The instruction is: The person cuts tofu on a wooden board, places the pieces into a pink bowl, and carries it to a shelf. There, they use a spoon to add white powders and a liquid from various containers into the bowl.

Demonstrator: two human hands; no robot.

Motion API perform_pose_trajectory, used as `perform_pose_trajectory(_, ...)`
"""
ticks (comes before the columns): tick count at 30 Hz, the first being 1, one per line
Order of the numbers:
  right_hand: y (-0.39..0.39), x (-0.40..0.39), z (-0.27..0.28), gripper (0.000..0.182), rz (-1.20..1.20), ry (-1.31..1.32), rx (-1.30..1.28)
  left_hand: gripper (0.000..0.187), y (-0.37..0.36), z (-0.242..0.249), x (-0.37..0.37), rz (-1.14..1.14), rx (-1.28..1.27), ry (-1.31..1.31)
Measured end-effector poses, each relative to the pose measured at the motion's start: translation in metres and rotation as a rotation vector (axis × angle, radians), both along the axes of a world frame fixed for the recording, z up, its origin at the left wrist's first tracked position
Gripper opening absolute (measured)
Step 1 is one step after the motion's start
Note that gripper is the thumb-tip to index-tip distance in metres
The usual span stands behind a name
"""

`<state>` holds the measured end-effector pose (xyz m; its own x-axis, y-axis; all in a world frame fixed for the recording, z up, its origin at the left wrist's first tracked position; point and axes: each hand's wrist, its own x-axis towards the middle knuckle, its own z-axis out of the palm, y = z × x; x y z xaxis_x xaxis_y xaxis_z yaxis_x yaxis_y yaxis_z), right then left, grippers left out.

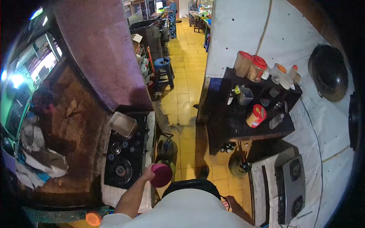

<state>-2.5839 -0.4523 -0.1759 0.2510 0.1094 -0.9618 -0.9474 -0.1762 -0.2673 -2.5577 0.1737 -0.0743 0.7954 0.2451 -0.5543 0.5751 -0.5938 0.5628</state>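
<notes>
Below the centre of the head view, my left hand grips the edge of a round dark-pink object, held out beside the white-edged counter. Just left of it lies a black glass stove with a burner, and a rectangular tray rests on the stove's far end. My right arm hangs low at my right side; where my right hand would be, only a small part shows near the dark band of my clothing, and its fingers cannot be made out.
Yellow tiled floor runs ahead, with a blue stool and a distant person. Dark shelves hold red-lidded jars. Gas cylinders stand low on both sides. A two-burner stove is at right.
</notes>
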Motion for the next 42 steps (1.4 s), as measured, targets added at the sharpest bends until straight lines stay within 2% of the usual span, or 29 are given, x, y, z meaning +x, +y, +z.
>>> perform_pose_trajectory(2,0.013,0.053,0.003,0.02,0.083,-0.008,-0.053,0.071,-0.005,0.01,0.062,0.102,-0.071,-0.069)
perform_pose_trajectory(4,0.028,0.12,0.0,0.02,0.172,-0.023,-0.086,0.071,-0.005,0.011,0.125,0.284,-0.156,-0.327)
perform_pose_trajectory(5,0.034,0.156,-0.003,0.02,0.221,-0.033,-0.093,0.071,-0.003,0.011,0.151,0.305,-0.152,-0.333)
perform_pose_trajectory(7,0.048,0.241,-0.007,0.02,0.331,-0.077,-0.098,0.071,-0.002,0.026,0.196,0.717,-0.663,-0.217)
perform_pose_trajectory(8,0.055,0.285,-0.007,0.02,0.368,-0.103,-0.105,0.066,-0.007,0.037,0.215,0.856,-0.733,-0.186)
perform_pose_trajectory(9,0.065,0.333,-0.001,0.02,0.395,-0.137,-0.113,0.066,-0.006,0.04,0.243,0.863,-0.731,-0.203)
perform_pose_trajectory(11,0.087,0.429,0.017,0.02,0.443,-0.221,-0.143,0.057,-0.001,0.031,0.279,1.169,-0.93,-0.215)
perform_pose_trajectory(15,0.158,0.625,0.066,0.02,0.503,-0.448,-0.227,0.046,0.024,0.033,0.365,1.257,-1.018,-0.224)
perform_pose_trajectory(20,0.266,0.788,0.104,0.021,0.475,-0.667,-0.189,0.039,0.088,-0.016,0.51,1.233,-1.219,-0.231)
perform_pose_trajectory(23,0.313,0.834,0.098,0.021,0.468,-0.691,-0.159,0.045,0.14,-0.054,0.622,1.213,-1.139,-0.037)
perform_pose_trajectory(25,0.334,0.848,0.081,0.021,0.501,-0.617,-0.153,0.046,0.165,-0.057,0.689,1.156,-1.202,-0.094)
perform_pose_trajectory(27,0.34,0.847,0.068,0.021,0.511,-0.457,-0.145,0.044,0.2,-0.046,0.764,0.932,-0.867,-0.213)
perform_pose_trajectory(28,0.339,0.847,0.061,0.021,0.495,-0.373,-0.139,0.049,0.195,0.047,0.797,1.023,-0.742,-0.059)
perform_pose_trajectory(29,0.34,0.849,0.06,0.022,0.462,-0.296,-0.145,0.049,0.213,0.054,0.838,1.005,-0.74,-0.053)
perform_pose_trajectory(31,0.344,0.856,0.06,0.022,0.359,-0.204,-0.17,0.052,0.244,0.054,0.9,0.829,-0.683,-0.063)
perform_pose_trajectory(33,0.355,0.87,0.064,0.022,0.239,-0.165,-0.199,0.057,0.269,0.052,0.964,0.765,-0.769,-0.045)
perform_pose_trajectory(35,0.367,0.887,0.058,0.022,0.143,-0.137,-0.216,0.052,0.279,0.064,1.023,0.77,-0.784,-0.048)
perform_pose_trajectory(37,0.383,0.913,0.046,0.023,0.088,-0.109,-0.217,0.053,0.288,0.062,1.078,0.744,-0.933,-0.047)
perform_pose_trajectory(39,0.4,0.946,0.031,0.023,0.077,-0.091,-0.204,0.052,0.296,0.05,1.125,0.771,-0.96,-0.061)
perform_pose_trajectory(41,0.414,0.991,0.017,0.024,0.098,-0.085,-0.189,0.051,0.308,0.033,1.173,0.692,-1.132,-0.104)
perform_pose_trajectory(42,0.42,1.015,0.008,0.024,0.133,-0.092,-0.181,0.05,0.31,0.046,1.193,0.737,-1.06,-0.077)
